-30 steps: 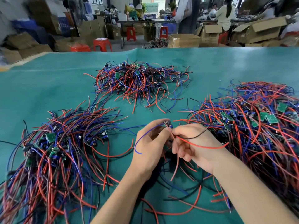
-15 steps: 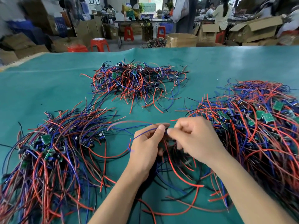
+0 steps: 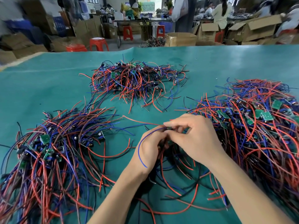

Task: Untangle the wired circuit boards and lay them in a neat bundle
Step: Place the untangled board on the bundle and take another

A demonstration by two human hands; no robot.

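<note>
A teal table cover (image 3: 48,88) fills the frame, with a blurred workshop of boxes behind. At centre, your left hand (image 3: 151,147) and right hand (image 3: 192,136) meet, fingers curled, pinching one small wired circuit board (image 3: 169,128); its blue wire (image 3: 140,147) loops over your left hand. Tangled piles lie at left (image 3: 53,152), upper centre (image 3: 137,81) and right (image 3: 255,126).

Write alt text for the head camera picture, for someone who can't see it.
Two bare hands, the left hand and right hand, meet over a green table and pinch a small wired circuit board between their fingertips. Three tangled heaps of red, blue and black wired boards surround them: left heap, far heap, right heap.
</note>
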